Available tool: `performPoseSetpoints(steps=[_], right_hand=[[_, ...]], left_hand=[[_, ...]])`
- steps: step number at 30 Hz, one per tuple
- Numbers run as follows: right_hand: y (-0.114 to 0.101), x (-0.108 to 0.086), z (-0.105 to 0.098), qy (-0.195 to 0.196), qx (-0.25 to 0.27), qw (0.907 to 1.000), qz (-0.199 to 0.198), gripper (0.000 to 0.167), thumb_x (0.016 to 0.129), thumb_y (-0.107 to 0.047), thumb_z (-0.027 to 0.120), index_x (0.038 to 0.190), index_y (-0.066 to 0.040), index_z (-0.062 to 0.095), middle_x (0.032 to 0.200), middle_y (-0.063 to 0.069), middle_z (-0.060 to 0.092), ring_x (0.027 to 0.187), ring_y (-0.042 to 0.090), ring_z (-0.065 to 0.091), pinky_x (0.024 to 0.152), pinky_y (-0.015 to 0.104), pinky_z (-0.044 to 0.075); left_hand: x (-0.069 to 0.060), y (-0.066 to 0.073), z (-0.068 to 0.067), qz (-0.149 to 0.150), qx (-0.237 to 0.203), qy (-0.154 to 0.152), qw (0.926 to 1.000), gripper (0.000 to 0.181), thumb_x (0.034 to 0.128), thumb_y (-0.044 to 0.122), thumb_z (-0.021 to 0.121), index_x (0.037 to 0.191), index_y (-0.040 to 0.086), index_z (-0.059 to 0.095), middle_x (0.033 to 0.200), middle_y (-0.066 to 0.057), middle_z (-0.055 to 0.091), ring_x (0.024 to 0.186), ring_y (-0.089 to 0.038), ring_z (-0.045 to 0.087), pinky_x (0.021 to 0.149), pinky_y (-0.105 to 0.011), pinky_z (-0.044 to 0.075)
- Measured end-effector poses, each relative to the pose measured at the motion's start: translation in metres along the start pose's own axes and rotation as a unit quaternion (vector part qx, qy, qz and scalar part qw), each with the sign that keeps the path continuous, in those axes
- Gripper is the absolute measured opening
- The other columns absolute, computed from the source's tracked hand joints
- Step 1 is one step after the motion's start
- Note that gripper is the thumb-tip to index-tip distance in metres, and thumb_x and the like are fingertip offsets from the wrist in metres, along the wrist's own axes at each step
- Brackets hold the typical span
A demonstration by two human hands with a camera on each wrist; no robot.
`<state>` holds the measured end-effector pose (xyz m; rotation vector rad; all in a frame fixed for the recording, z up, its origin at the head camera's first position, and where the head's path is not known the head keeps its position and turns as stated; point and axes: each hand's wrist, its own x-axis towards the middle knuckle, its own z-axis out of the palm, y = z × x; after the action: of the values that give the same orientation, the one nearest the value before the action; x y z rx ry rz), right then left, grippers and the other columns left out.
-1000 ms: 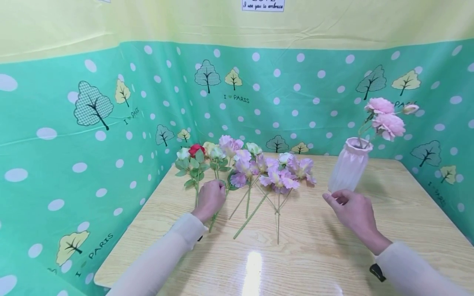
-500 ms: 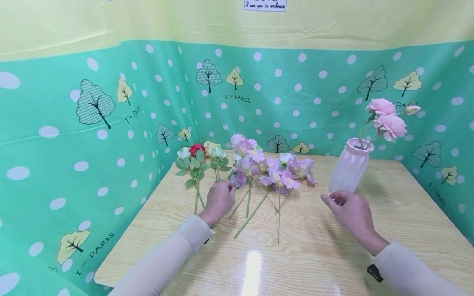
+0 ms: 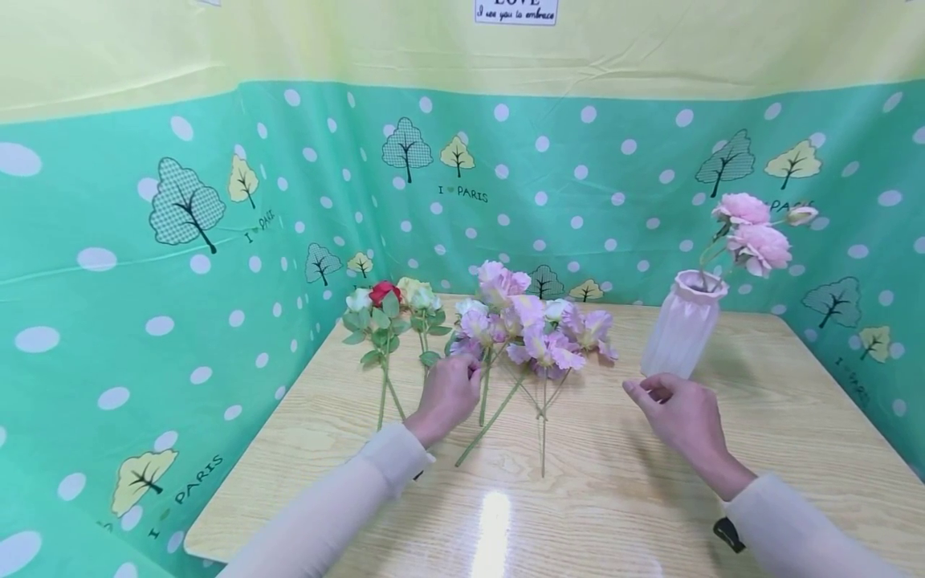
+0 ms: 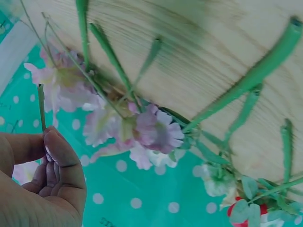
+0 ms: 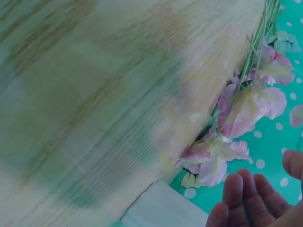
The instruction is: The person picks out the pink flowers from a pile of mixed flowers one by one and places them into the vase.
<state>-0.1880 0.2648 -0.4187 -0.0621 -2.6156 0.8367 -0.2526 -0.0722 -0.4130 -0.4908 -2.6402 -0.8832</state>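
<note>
My left hand (image 3: 448, 395) pinches the thin stem (image 4: 41, 106) of a light purple artificial iris (image 3: 502, 281) between thumb and index finger. The cut end sticks out above the fingertips in the left wrist view, and the bloom is raised over the other flowers. My right hand (image 3: 682, 417) hovers just in front of a pale pink ribbed vase (image 3: 679, 329). Its fingers are loosely bent and hold nothing; in the right wrist view the thumb stands apart from them. Pink peonies (image 3: 759, 245) with a bud stand in the vase, leaning right.
Several purple irises (image 3: 545, 351) lie with crossed stems mid-table. Left of them lie a red rose (image 3: 385, 292) and white roses (image 3: 358, 300) with green leaves. A wooden table (image 3: 578, 514) carries everything, and a green dotted curtain (image 3: 549, 168) hangs behind and at both sides.
My left hand has moved right from the rose stems, carrying the raised purple iris over the other irises. The right hand has stayed nearly still beside the vase.
</note>
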Motion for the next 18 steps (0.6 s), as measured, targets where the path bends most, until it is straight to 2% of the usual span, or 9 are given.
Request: performPoseSetpoints(steps=[7,11,18], right_hand=[[-0.001,0.000,0.002,-0.002,0.006,1.0000,-0.005,0.041,0.097,-0.044,0.070,0.096,-0.003,0.076,0.079,0.006,0.073,0.069,0.020,0.066,0.060,0.033,0.049],[-0.003,-0.001,0.003,-0.003,0.006,1.0000,-0.007,0.041,0.097,-0.043,0.071,0.097,-0.003,0.076,0.080,0.007,0.074,0.070,0.020,0.066,0.060,0.033,0.050],[-0.007,0.000,0.005,-0.002,0.009,0.9999,-0.009,0.040,0.097,-0.042,0.071,0.096,-0.003,0.076,0.080,0.008,0.074,0.070,0.020,0.066,0.059,0.032,0.049]], left_hand=[[0.001,0.011,0.005,0.016,0.001,0.001,0.9999,0.007,0.0953,0.006,0.070,0.089,0.004,0.072,0.080,-0.004,0.068,0.067,-0.013,0.060,0.059,-0.022,0.051],[0.000,0.018,0.006,0.019,-0.008,-0.009,0.9997,0.008,0.0961,0.007,0.069,0.090,0.004,0.072,0.080,-0.003,0.067,0.069,-0.012,0.059,0.061,-0.022,0.051],[-0.001,0.029,0.011,0.038,-0.012,-0.006,0.9992,0.009,0.0951,0.006,0.069,0.088,0.004,0.074,0.077,-0.003,0.069,0.063,-0.011,0.059,0.057,-0.021,0.050]])
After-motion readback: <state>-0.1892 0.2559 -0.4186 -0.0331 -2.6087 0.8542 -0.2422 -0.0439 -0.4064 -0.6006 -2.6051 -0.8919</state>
